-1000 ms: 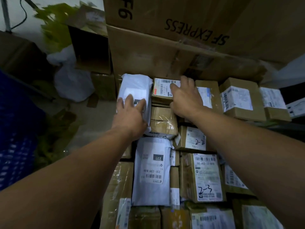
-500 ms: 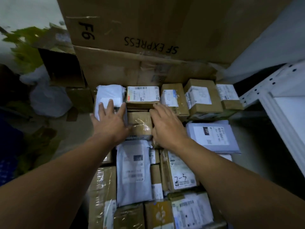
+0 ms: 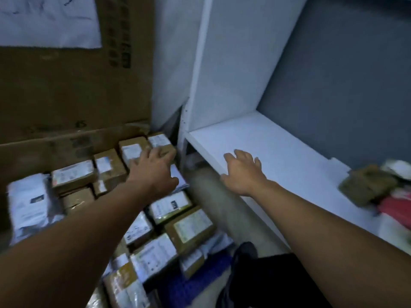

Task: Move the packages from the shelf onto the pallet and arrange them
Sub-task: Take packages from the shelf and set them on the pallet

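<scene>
Here, a white shelf (image 3: 278, 152) juts from centre right against a grey wall (image 3: 355, 74), with a strip of bare floor (image 3: 222, 207) below and tall cardboard cartons (image 3: 66, 85) at upper left bearing one white sheet (image 3: 49, 18). All labels are too blurred to read. Over a dozen packages (image 3: 191, 227) crowd the blue pallet (image 3: 189, 285) at lower left; three more, led by a brown parcel (image 3: 367, 185), sit at the far right of the shelf. The left hand (image 3: 153, 172) over the pallet and the right hand (image 3: 242, 172) over the shelf edge are both empty, fingers loosely spread.
</scene>
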